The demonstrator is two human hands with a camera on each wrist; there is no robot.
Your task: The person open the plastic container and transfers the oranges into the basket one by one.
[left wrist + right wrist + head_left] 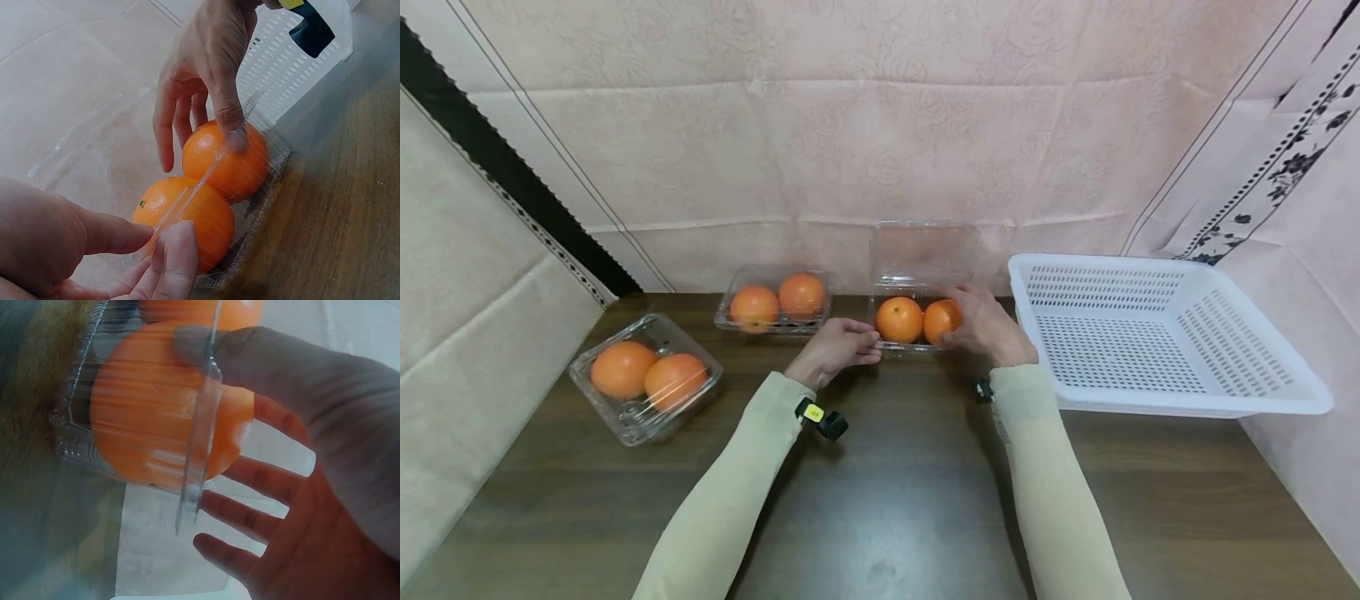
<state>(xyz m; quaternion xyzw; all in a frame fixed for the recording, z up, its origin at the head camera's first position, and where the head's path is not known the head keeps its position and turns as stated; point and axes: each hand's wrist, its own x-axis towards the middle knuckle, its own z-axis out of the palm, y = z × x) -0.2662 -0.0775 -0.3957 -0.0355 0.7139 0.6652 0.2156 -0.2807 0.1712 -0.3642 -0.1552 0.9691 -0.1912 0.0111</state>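
An open clear plastic clamshell box (891,347) stands near the back of the table, its lid (925,250) raised against the wall. Inside sit two oranges side by side, a left orange (898,320) and a right orange (942,320). My left hand (842,350) pinches the box's front left rim between thumb and fingers, as the left wrist view shows. Around the right orange (156,412) goes my right hand (987,325), its thumb inside the rim on the fruit and its fingers on the far side. Some of those fingertips are hidden behind the orange.
A closed clear box (775,323) with two oranges stands left of the open one. Another closed box (638,435) with two oranges lies turned at the far left. To the right is a white perforated basket (1187,404). Cloth walls (850,150) surround the wooden table (887,500).
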